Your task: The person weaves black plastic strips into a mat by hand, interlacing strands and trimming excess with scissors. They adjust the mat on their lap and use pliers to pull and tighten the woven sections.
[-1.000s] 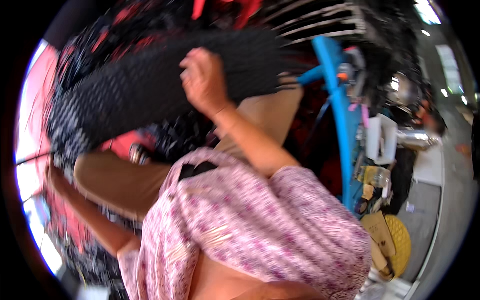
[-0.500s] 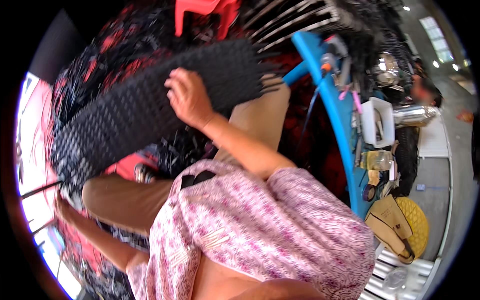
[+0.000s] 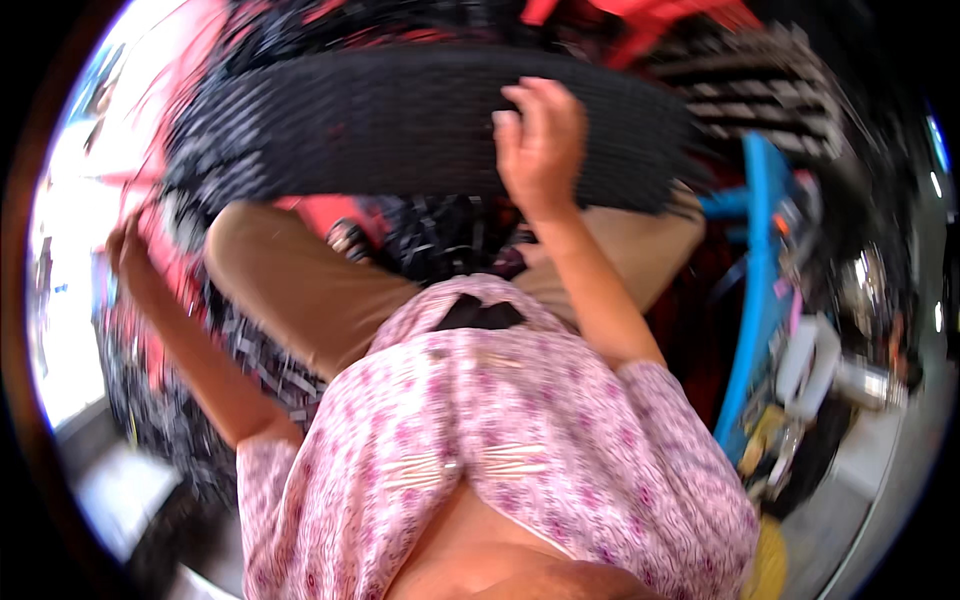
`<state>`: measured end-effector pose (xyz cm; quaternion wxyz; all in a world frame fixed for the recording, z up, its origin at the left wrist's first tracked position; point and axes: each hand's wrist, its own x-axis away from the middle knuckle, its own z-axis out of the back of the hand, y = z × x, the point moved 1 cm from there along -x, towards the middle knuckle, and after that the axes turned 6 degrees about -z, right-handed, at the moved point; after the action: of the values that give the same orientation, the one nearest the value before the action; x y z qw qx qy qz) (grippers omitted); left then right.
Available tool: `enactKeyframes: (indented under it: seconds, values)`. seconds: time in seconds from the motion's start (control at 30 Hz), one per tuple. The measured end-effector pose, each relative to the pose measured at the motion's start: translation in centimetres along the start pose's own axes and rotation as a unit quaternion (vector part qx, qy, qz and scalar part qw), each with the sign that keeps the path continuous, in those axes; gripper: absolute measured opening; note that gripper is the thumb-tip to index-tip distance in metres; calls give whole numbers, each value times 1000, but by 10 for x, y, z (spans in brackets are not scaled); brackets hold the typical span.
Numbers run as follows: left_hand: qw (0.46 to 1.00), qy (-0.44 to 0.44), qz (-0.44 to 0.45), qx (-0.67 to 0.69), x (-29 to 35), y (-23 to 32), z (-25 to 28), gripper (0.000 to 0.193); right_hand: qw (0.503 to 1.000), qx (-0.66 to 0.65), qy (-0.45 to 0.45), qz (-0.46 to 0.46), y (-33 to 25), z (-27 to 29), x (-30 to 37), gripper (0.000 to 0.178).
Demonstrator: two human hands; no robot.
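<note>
A long black woven panel (image 3: 380, 120), like wickerwork in flat strips, lies across the far side of my lap, beyond my knees. Over its right half is my right hand (image 3: 548, 145), fingers apart and slightly bent, with nothing seen in them. Whether the palm touches the weave I cannot tell. My left hand (image 3: 125, 245) reaches out at the far left, just off the panel's left end. Its fingers are small and smeared, so what they hold, if anything, does not show. Loose strip ends stick out at the panel's two ends.
Black strips (image 3: 270, 360) are heaped on the floor around my legs. To the right, a blue table edge (image 3: 752, 330) bears a white tray (image 3: 808, 365) and other clutter. A red plastic piece (image 3: 670, 20) stands far ahead. A slatted stack (image 3: 760, 90) is at far right.
The whole view has swung round, and the panel now lies nearly level instead of slanting. My right hand stays over the panel; my left arm is stretched farther forward in view.
</note>
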<state>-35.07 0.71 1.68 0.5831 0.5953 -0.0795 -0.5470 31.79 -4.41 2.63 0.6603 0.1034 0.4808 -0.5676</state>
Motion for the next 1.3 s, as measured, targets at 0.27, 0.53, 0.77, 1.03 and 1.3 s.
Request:
enactKeyframes:
  seconds: [0.27, 0.53, 0.77, 1.03, 1.3]
  values:
    - [979, -4, -58, 198, 93, 238, -104, 18, 914, -343, -214, -15, -143, -65, -46, 26]
    - [985, -94, -145, 15, 136, 261, -107, 19, 861, -398, -267, 171, -200, -141, -28, 40]
    - [985, -63, -49, 153, 130, 236, -111, 22, 849, -408, -291, 170, -190, -136, -26, 23]
    - [963, -103, 84, 236, 89, 193, -130, 18, 815, -428, -385, -61, -195, -143, -29, 19]
    - [975, -159, -156, -7, 11, -14, -122, 30, 900, -381, -149, 148, -150, -201, 10, 12]
